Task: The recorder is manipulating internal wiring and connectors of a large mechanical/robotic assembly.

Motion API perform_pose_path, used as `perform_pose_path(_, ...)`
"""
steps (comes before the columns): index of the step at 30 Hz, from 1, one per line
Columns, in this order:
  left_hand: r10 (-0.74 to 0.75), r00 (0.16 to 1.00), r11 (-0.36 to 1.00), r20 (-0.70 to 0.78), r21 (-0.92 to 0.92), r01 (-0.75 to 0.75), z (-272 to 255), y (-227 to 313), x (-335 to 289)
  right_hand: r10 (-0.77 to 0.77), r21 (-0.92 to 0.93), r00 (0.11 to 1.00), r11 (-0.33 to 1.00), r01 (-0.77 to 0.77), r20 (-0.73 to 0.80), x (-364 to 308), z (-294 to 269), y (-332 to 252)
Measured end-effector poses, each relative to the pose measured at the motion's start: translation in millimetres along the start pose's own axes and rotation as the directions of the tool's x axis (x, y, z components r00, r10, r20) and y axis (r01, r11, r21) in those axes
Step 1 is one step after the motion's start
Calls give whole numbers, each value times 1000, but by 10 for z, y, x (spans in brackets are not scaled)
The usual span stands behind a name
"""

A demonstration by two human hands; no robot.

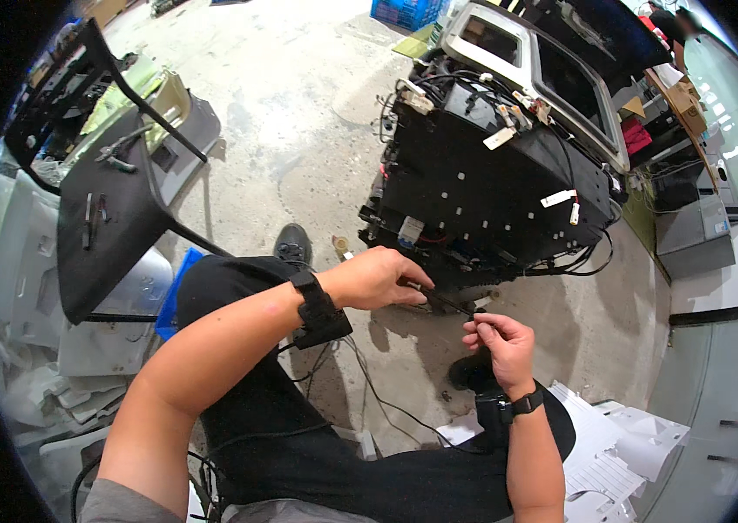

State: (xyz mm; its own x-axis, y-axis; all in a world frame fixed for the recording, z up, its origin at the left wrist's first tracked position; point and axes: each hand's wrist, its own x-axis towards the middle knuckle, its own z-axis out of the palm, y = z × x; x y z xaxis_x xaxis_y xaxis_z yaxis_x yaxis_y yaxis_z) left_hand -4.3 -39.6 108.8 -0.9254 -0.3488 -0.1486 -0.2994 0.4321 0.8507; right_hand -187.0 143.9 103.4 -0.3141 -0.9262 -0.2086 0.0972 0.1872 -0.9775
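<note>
A thin black cable-like strand (449,302) runs between my two hands, over the floor in front of my knees. My left hand (375,279) is closed on its left end, thumb and fingers pinched together. At the other end, my right hand (501,344) pinches it between thumb and fingertips. Just beyond them stands a large black machine body (473,187), with cables along its edges and several white tags hanging from it. What the strand's ends look like is hidden by my fingers.
To the left is a black chair (112,222) with pliers (116,159) and small tools on its seat. A blue bin (179,292) sits beside my left knee. White papers (609,453) lie by my right leg. Loose cables (378,383) trail between my legs.
</note>
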Motion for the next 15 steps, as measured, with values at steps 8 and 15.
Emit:
perform_pose_path(8,179,958,965,-223,227,-128,-233,251,-352,-66,121,998,990,68,-20,96,-26,-83)
perform_pose_path(15,-184,710,915,-679,-383,-129,-1192,481,-1071,-45,177,988,982,71,-149,388,-95,2)
